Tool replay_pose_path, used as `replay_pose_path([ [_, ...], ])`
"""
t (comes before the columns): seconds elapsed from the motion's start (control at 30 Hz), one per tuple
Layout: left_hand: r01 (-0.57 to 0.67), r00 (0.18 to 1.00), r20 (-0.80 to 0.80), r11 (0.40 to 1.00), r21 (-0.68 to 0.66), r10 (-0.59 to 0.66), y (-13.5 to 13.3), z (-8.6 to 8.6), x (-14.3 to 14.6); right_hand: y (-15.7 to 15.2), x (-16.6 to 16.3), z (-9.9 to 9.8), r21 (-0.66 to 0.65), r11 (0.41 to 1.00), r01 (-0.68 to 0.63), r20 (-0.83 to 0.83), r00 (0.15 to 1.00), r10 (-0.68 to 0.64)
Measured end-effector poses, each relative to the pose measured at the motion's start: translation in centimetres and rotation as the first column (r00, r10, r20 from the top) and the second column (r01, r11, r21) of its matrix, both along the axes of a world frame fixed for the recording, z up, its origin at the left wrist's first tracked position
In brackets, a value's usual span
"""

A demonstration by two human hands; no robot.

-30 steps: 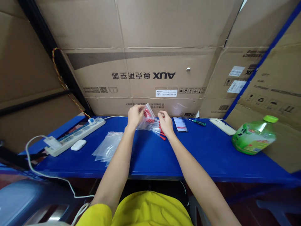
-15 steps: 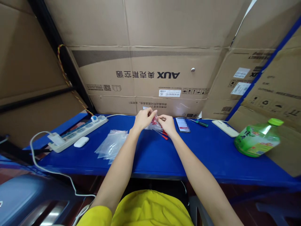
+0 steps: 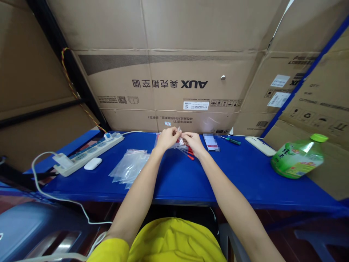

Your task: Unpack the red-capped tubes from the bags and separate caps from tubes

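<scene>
Near the back of the blue table, my left hand (image 3: 168, 139) and my right hand (image 3: 193, 141) meet, fingers closed in a pinch. Between them is a small clear plastic bag (image 3: 180, 141), crumpled, held at its edges by both. Below and behind the hands lie several thin red-tipped pieces (image 3: 190, 157), partly covered by the fingers; their exact kind is unclear. More clear plastic and red bits show under my left hand. A fanned stack of clear zip bags (image 3: 129, 165) lies left of my left forearm.
A power strip (image 3: 89, 153) with a plugged-in charger and a white earphone case (image 3: 93, 163) are at the left. To the right are a phone (image 3: 211, 142), a green screwdriver (image 3: 231, 140), a white power bank (image 3: 260, 146) and a green bottle (image 3: 298, 158). Cardboard (image 3: 169, 65) walls the back.
The small bag now stands more upright between my fingertips. My left hand has shifted slightly, showing more plastic and red beneath it. The whole view has shifted a little.
</scene>
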State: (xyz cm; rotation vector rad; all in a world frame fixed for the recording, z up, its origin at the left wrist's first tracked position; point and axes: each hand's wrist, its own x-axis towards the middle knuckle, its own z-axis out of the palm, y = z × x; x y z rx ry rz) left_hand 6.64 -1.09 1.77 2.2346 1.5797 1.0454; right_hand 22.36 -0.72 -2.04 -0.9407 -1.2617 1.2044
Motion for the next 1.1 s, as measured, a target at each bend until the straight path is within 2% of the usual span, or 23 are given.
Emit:
replay_pose_path([
  [0.1,-0.008,1.0,0.018,1.0,0.002,0.008,0.1,-0.1,-0.1,-0.1,-0.1,-0.1,-0.02,0.999,-0.042,-0.07,0.997,0.04],
  [0.27,0.04,0.999,-0.013,0.999,0.01,-0.039,0.3,-0.3,-0.3,0.0,0.1,-0.1,-0.045,0.998,-0.042,-0.11,0.993,0.037],
  [0.4,0.054,0.998,-0.037,0.998,0.009,-0.054,0.3,-0.3,-0.2,-0.1,0.1,-0.1,-0.03,0.999,-0.021,-0.041,0.999,0.02],
  [0.57,0.055,0.989,-0.136,0.998,0.027,-0.051,0.0,-0.3,0.1,-0.6,-0.5,0.1,0.116,0.986,0.117,0.184,0.973,-0.137],
  [0.7,0.006,0.99,-0.142,0.996,0.089,0.007,-0.5,0.2,0.2,-0.6,-0.2,0.3,0.194,0.953,0.232,0.348,0.892,-0.288],
  [0.83,-0.083,0.992,-0.083,0.988,0.133,0.095,-1.2,0.9,0.5,-0.1,1.4,0.5,0.153,0.924,0.35,0.387,0.839,-0.382],
  [0.9,-0.088,0.992,-0.076,0.988,0.128,0.098,-1.4,1.2,0.7,-0.2,2.1,0.8,0.224,0.905,0.361,0.368,0.829,-0.422],
  [1.0,-0.105,0.992,-0.058,0.984,0.144,0.114,-1.5,1.1,0.9,-0.5,2.4,1.2,0.43,0.855,0.29,0.39,0.795,-0.465],
  [1.1,-0.115,0.991,-0.049,0.973,0.202,0.128,-1.6,0.6,1.1,-0.8,1.8,1.3,0.524,0.846,0.099,0.457,0.806,-0.377],
])
